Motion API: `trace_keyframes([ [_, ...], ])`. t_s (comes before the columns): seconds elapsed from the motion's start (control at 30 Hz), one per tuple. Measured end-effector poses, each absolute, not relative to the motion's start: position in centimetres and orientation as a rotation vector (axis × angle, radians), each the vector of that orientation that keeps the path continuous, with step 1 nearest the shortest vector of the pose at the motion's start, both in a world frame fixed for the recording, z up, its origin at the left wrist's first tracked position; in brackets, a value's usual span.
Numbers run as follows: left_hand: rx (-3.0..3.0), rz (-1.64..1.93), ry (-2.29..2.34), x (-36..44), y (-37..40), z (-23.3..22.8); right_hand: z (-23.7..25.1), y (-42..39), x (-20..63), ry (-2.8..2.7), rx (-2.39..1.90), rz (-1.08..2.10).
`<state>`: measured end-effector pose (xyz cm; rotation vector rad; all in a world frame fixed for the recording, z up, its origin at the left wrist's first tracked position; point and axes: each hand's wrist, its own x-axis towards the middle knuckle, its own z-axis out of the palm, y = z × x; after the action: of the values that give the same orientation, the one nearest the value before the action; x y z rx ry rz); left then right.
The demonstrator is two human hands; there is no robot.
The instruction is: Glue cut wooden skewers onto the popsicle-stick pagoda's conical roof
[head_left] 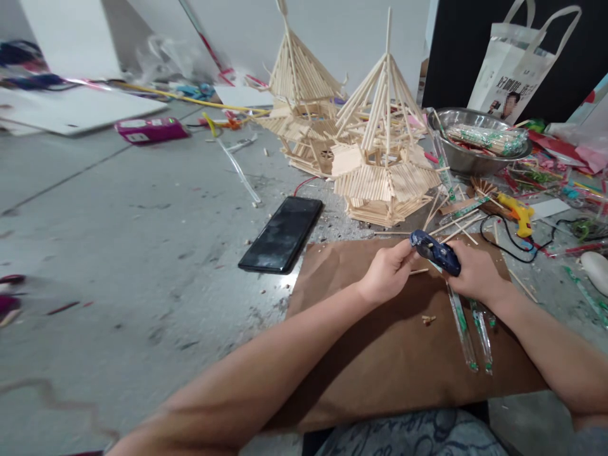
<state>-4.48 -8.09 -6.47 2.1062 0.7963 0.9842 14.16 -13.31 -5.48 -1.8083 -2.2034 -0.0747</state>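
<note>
Over a brown paper sheet (380, 373) on a grey floor, a right hand (475, 273) grips a blue tool (436, 251) while the left hand (387, 273) pinches a thin stick (418, 272). A phone (282, 234) and two stick towers (380, 145) lie beyond.

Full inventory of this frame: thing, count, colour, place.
blue tool: 1, dark blue, held between both hands over the brown board
thin stick: 1, pale wood, by the left hand's fingers
brown board: 1, brown, on the floor under the hands
wrapped stick packs: 2, clear with green print, right part of the board
phone: 1, black, floor left of the board
stick pagoda models: 2, pale wood, behind the board
metal bowl: 1, silver, right rear, holding packs
yellow glue gun: 1, yellow, right of the models
tote bag: 1, white, rear right
pink box: 1, magenta, rear left
left hand: 1, on the tool's front end
right hand: 1, gripping the tool's rear
</note>
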Motion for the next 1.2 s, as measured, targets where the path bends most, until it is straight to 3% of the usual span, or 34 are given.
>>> trace_keyframes([
  [0.3, 2.083, 0.988, 0.821, -4.6, -8.0, -6.6, -5.6, -13.1, 14.2, -2.214, -1.815, -0.109],
  [0.53, 1.818, 0.904, 0.524, -4.4, -8.1, -5.7, -5.9, -13.0, 15.0, -2.239, -1.673, -0.09],
  [0.8, 1.533, 0.747, 0.471, -4.2, -8.3, -5.1, -5.2, -13.0, 15.3, -2.3, -1.553, 0.074],
  [1.2, 1.367, 0.409, 0.458, -5.2, -7.8, -4.6, -5.2, -12.8, 15.7, -2.407, -1.382, -0.021],
])
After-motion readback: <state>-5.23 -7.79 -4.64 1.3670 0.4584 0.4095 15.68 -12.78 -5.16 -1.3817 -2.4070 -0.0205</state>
